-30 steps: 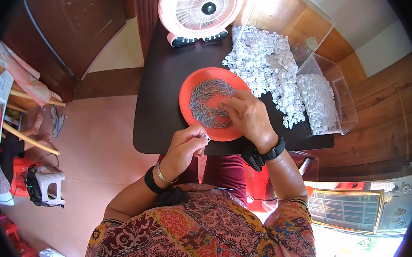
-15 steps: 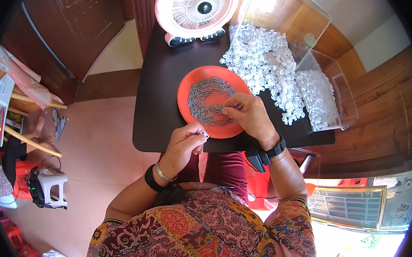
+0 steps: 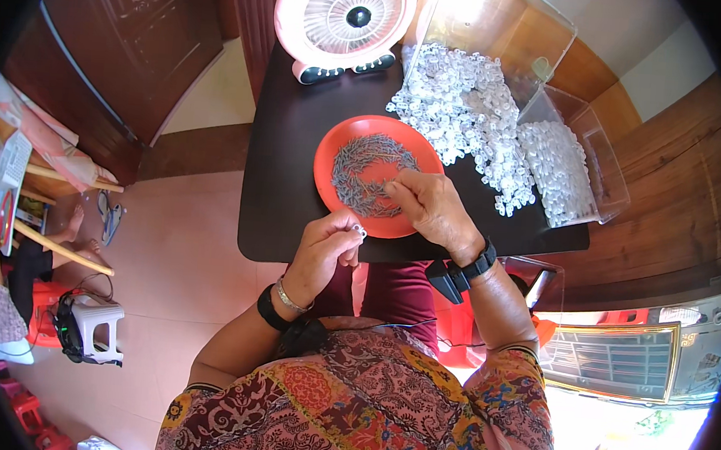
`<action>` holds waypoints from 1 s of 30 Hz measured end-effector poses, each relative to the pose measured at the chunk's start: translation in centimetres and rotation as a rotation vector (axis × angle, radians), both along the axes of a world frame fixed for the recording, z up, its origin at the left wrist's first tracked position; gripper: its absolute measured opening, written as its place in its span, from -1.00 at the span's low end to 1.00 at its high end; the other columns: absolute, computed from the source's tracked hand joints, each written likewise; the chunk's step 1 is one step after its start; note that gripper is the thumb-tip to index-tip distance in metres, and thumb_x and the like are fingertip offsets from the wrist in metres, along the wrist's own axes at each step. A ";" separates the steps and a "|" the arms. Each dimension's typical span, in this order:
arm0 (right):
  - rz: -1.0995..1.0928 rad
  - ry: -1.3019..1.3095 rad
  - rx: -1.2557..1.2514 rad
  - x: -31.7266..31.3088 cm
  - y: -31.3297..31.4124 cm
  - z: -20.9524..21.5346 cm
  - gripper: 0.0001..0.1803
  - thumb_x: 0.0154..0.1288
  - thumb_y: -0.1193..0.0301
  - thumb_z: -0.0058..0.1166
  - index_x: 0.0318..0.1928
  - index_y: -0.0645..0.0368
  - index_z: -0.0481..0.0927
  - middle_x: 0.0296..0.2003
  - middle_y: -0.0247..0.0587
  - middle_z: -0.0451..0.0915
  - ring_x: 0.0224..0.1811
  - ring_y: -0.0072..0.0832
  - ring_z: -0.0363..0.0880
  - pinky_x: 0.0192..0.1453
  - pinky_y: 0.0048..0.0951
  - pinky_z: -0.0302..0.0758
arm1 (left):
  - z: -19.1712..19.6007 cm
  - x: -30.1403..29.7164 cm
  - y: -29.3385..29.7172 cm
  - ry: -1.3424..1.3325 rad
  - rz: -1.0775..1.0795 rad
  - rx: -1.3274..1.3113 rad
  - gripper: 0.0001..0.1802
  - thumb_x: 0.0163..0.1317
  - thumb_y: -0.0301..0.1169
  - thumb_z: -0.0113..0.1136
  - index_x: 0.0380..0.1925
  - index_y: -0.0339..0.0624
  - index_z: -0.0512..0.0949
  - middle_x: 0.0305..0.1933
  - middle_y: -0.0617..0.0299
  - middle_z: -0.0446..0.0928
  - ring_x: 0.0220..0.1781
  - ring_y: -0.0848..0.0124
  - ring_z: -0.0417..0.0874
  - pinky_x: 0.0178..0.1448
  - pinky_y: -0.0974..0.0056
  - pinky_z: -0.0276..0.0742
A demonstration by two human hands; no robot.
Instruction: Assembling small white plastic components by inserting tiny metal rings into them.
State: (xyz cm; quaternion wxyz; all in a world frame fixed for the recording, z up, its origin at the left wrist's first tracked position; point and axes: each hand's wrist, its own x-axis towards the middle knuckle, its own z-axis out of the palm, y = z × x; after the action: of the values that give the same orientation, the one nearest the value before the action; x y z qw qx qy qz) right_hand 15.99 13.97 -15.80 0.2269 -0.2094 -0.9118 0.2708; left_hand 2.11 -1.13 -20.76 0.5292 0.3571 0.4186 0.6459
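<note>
My left hand [image 3: 325, 252] is closed in a pinch at the table's near edge, with a small white plastic clip [image 3: 362, 232] showing at its fingertips. Over the right part of a red round plate [image 3: 324, 166] is my right hand [image 3: 438, 209], thumb and forefinger pressed together. Whatever those fingers may hold is too small to make out. Short grey nails [image 3: 352, 162] lie scattered in a ring on the plate, with red showing in the middle. Beyond my right hand spreads a heap of similar white clips [image 3: 457, 98], partly spilling from a clear bin [image 3: 549, 39].
A second clear bin [image 3: 610, 188] of white pieces stands at the right of the dark table [image 3: 291, 137]. The pink fan [image 3: 340, 44] is at the back. Left, on the floor, are a white stool [image 3: 101, 328] and another person's legs [image 3: 67, 238].
My right hand has shifted slightly within its place over the plate, its fingers still pinched. The left hand keeps hold of the clip. The whole view has moved a little.
</note>
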 end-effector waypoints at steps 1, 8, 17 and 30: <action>-0.016 -0.008 -0.040 0.1 -0.2 0.3 -0.79 0.31 0.40 0.03 -0.42 0.29 0.50 -0.63 -0.17 0.44 -0.60 -0.37 0.44 -0.48 -0.39 0.36 | 0.0 0.0 0.0 0.006 0.007 -0.004 -0.85 0.23 -0.46 -0.02 -0.50 -0.27 0.40 -0.62 0.35 0.32 -0.59 0.59 0.32 -0.46 0.44 0.36; -0.049 0.145 -0.004 1.4 -1.5 -0.3 -0.97 0.18 0.56 0.12 -0.36 0.27 0.57 -0.57 -0.16 0.49 -0.55 -0.37 0.51 -0.43 -0.43 0.44 | -0.1 0.2 0.1 0.046 0.020 -0.011 -0.82 0.22 -0.38 -0.04 -0.49 -0.25 0.42 -0.63 0.31 0.36 -0.59 0.51 0.40 -0.44 0.42 0.32; 0.130 0.154 -0.073 3.3 -5.2 0.9 -0.92 0.14 0.57 0.12 -0.31 0.24 0.58 -0.43 -0.21 0.57 -0.39 -0.35 0.60 -0.34 -0.40 0.51 | 0.8 1.9 -0.9 0.078 0.003 -0.006 -0.80 0.27 -0.36 -0.02 -0.46 -0.25 0.41 -0.60 0.31 0.35 -0.56 0.53 0.38 -0.40 0.43 0.32; 0.104 0.354 -0.904 4.3 -6.0 -0.9 -0.90 0.32 0.52 0.09 -0.22 0.30 0.59 -0.36 -0.39 0.58 -0.31 -0.72 0.48 -0.23 -0.62 0.46 | 2.0 2.6 -1.4 0.301 0.018 0.039 -0.81 0.28 -0.41 -0.01 -0.46 -0.29 0.43 -0.61 0.34 0.35 -0.56 0.61 0.31 -0.44 0.45 0.25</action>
State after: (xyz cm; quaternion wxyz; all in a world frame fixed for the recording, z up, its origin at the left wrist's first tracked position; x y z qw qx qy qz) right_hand 20.31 8.00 -16.74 0.2512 -0.1918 -0.6596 0.6819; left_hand 4.73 -2.48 -18.79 0.4475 0.4562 0.4840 0.5978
